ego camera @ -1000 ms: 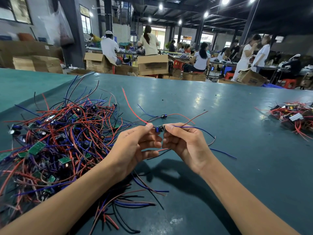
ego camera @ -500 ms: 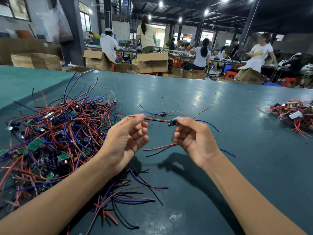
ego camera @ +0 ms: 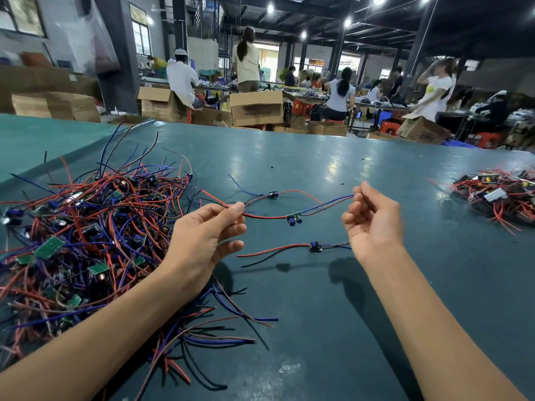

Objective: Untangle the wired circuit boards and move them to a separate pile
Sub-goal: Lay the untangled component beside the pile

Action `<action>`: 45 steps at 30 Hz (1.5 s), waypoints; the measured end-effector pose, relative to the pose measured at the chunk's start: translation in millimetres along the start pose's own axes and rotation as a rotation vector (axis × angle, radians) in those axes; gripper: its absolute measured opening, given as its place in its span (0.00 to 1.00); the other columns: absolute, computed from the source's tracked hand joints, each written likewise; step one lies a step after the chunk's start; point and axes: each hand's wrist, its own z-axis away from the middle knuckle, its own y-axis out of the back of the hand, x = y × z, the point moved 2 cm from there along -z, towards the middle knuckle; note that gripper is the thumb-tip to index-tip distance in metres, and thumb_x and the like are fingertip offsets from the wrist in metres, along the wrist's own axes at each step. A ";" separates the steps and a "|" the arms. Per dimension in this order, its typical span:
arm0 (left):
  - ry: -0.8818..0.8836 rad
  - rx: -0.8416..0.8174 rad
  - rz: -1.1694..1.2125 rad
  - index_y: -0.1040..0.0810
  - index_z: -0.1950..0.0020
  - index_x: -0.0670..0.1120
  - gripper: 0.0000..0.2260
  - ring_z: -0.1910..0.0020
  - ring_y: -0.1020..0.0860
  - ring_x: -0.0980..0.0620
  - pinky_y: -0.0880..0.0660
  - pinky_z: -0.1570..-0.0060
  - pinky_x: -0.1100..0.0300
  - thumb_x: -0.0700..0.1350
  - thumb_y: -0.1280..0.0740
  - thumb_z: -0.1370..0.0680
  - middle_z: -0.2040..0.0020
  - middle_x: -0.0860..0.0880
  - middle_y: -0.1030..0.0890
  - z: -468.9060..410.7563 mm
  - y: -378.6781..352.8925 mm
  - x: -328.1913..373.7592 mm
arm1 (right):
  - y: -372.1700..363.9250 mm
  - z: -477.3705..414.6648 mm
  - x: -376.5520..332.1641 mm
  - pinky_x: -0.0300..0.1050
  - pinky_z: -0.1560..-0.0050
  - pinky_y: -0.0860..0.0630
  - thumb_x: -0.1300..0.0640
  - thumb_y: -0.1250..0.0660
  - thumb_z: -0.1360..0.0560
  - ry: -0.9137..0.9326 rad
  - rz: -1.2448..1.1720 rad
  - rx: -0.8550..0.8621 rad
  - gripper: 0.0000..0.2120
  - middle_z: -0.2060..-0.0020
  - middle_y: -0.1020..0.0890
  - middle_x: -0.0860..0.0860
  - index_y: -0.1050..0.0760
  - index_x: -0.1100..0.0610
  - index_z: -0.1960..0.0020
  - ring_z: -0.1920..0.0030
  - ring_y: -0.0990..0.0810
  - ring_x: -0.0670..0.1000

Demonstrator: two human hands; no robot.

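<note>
Wired circuit board (ego camera: 294, 219) hangs mid-air between our hands, wires running left-right | left hand (ego camera: 202, 238) pinches its red lead, right hand (ego camera: 372, 224) pinches the blue | sorted pile (ego camera: 498, 198) lies well off right, nearer our right hand; we judge it carries.

A glossy teal surface (ego camera: 318, 157) carries a large tangled heap of red, blue and black wired green circuit boards (ego camera: 86, 235) at left and a smaller pile (ego camera: 498, 195) far right.
</note>
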 end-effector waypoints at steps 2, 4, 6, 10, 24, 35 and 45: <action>0.030 -0.022 -0.005 0.20 0.59 0.47 0.07 0.66 0.18 0.57 0.24 0.73 0.65 0.46 0.23 0.30 0.63 0.49 0.17 1.1 -1.5 -1.4 | 3.6 -2.9 -5.0 0.38 0.75 0.31 0.57 0.24 0.27 0.075 0.037 0.068 0.09 0.71 0.21 0.50 0.22 0.59 0.63 0.76 0.26 0.46; 0.069 -0.039 0.003 0.20 0.55 0.46 0.11 0.65 0.17 0.57 0.24 0.72 0.65 0.46 0.22 0.34 0.62 0.48 0.17 0.3 -1.4 -2.1 | 8.6 -6.3 -8.3 0.39 0.75 0.31 0.55 0.22 0.30 0.121 0.079 0.135 0.13 0.73 0.21 0.50 0.23 0.57 0.66 0.76 0.27 0.47; 0.091 -0.066 0.016 0.20 0.56 0.46 0.12 0.63 0.16 0.56 0.23 0.71 0.65 0.44 0.22 0.35 0.61 0.48 0.16 -1.4 -0.2 -2.8 | 15.0 -10.8 -9.1 0.38 0.76 0.33 0.56 0.21 0.31 0.143 0.133 0.186 0.14 0.74 0.22 0.50 0.25 0.56 0.67 0.77 0.28 0.48; 0.007 -0.067 -0.168 0.21 0.56 0.43 0.10 0.62 0.15 0.52 0.23 0.71 0.65 0.41 0.22 0.32 0.61 0.45 0.15 -2.9 0.8 -7.1 | 30.1 -22.5 -7.0 0.38 0.78 0.36 0.58 0.23 0.31 0.176 0.301 0.263 0.15 0.75 0.23 0.51 0.28 0.56 0.68 0.79 0.29 0.49; -0.211 -0.109 -1.246 0.15 0.62 0.52 0.07 0.62 0.21 0.63 0.29 0.63 0.70 0.53 0.24 0.28 0.66 0.57 0.17 -4.5 -5.2 -21.7 | 61.0 -35.3 -2.0 0.55 0.64 0.17 0.61 0.29 0.35 0.236 1.025 0.467 0.06 0.76 0.19 0.54 0.22 0.62 0.68 0.69 0.17 0.58; -0.296 -0.118 -1.342 0.15 0.56 0.57 0.04 0.53 0.22 0.54 0.27 0.52 0.60 0.56 0.26 0.27 0.59 0.57 0.25 1.0 -8.2 -22.2 | 66.4 -46.9 -3.4 0.58 0.60 0.18 0.61 0.31 0.34 0.215 1.263 0.448 0.12 0.59 0.19 0.61 0.24 0.67 0.53 0.61 0.19 0.62; -0.420 -0.306 -1.492 0.28 0.32 0.63 0.17 0.49 0.21 0.43 0.25 0.45 0.49 0.57 0.36 0.21 0.46 0.54 0.31 11.0 -15.0 -27.8 | -54.8 31.3 0.1 0.44 0.64 0.37 0.63 0.32 0.26 1.067 1.019 -0.020 0.03 0.71 0.25 0.47 0.26 0.58 0.55 0.69 0.28 0.50</action>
